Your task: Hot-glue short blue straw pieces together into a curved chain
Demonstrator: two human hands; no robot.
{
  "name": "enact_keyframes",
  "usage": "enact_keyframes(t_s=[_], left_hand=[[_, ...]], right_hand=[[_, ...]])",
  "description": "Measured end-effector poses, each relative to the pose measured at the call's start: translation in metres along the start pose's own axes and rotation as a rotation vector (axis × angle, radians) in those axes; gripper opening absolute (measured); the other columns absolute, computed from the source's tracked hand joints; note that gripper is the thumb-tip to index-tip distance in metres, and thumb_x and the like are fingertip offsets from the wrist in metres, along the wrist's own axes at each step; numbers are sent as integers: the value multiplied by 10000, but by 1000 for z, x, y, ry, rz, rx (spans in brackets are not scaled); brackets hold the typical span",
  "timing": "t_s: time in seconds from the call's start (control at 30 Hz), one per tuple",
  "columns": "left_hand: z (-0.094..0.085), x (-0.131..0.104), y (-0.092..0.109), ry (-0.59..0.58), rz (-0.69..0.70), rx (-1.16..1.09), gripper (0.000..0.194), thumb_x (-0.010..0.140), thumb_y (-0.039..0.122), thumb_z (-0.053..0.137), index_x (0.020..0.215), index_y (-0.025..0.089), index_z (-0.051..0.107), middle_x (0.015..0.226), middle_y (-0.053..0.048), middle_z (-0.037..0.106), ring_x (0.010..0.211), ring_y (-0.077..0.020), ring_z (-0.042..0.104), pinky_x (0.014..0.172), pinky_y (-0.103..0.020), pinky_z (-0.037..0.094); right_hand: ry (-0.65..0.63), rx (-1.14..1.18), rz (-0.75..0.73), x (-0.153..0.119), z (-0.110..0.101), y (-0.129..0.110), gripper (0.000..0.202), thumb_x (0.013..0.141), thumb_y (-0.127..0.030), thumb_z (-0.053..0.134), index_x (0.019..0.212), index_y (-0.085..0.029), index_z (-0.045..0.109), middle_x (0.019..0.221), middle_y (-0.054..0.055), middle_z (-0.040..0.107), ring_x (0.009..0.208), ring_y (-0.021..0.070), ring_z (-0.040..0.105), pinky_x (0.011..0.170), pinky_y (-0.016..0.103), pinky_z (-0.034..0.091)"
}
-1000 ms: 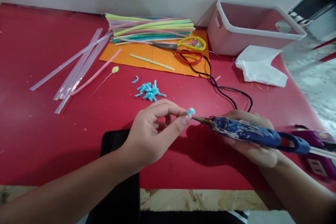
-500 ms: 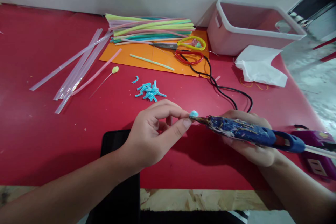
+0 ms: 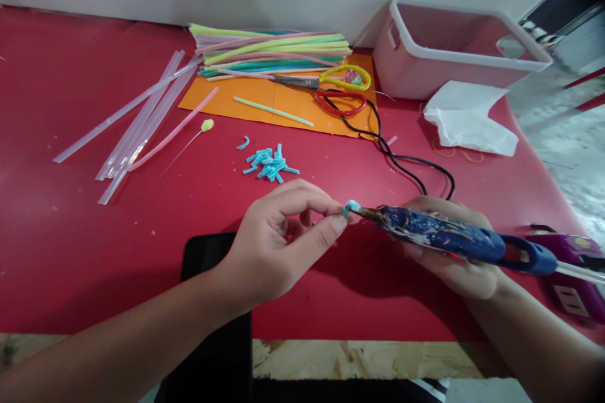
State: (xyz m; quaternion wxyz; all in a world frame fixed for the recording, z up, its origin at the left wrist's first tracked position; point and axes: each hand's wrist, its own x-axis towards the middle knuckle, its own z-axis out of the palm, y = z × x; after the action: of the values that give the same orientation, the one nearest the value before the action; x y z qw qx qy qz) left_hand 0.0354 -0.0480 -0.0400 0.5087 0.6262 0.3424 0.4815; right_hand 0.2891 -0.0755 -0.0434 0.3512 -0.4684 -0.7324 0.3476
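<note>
Near the middle of the view, my left hand (image 3: 288, 236) pinches a small light-blue fuzzy piece (image 3: 352, 204) between thumb and index finger. My right hand (image 3: 454, 258) is wrapped round a blue glue gun (image 3: 439, 233), whose dark nozzle points left and meets the blue piece at the fingertips. A clear glue stick (image 3: 579, 272) sticks out of the gun's rear end. Beyond my left hand lies a small pile of cut blue pieces (image 3: 270, 165), with one bent blue piece (image 3: 244, 143) apart from it.
Coloured fuzzy stems (image 3: 278, 50) and scissors (image 3: 302, 82) lie on orange card (image 3: 283, 91). Clear glue sticks (image 3: 137, 104) and a yellow-tipped wire (image 3: 207, 126) are left. A bin (image 3: 467, 63), white paper (image 3: 467, 119), black cord (image 3: 416, 167) and purple socket block (image 3: 562, 249) are right; a phone (image 3: 212, 334) is near.
The glue gun and my right hand have shifted slightly to the right. The blue piece and my left fingertips have also moved a little right.
</note>
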Motion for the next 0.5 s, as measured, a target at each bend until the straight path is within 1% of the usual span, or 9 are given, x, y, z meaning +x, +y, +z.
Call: enact_keyframes(t_s=[0.17,0.37,0.43,0.5], left_hand=[[-1,-1,0,-11,13,5,84,871,121,691,829,172,744,819,-37,676,695,-117,629,449,-188,424],[0,0,2,-6,-12,5,63,873,137,707,822,161,736,810,-24,662,665,-102,611,450,-181,417],[-1,0,1,-8,6,16,70,880,131,700,825,157,733,810,-22,662,655,-99,609,458,-182,428],[-1,-1,-1,-9,53,55,74,892,123,695,837,152,735,815,-24,668,661,-98,613,483,-183,454]], right_hand=[[1,-8,-15,1,-1,-3,93,848,-239,664,916,-301,664,727,-19,705,548,153,620,484,270,488],[-49,51,-61,-2,-3,0,88,860,-238,666,931,-289,672,711,-14,703,527,145,618,460,254,486],[-10,113,-7,-5,-3,2,81,866,-295,705,945,-281,692,709,-7,698,537,140,618,468,250,485],[75,209,90,-8,-3,3,183,817,-413,781,899,-265,713,684,4,681,548,151,618,473,265,490]])
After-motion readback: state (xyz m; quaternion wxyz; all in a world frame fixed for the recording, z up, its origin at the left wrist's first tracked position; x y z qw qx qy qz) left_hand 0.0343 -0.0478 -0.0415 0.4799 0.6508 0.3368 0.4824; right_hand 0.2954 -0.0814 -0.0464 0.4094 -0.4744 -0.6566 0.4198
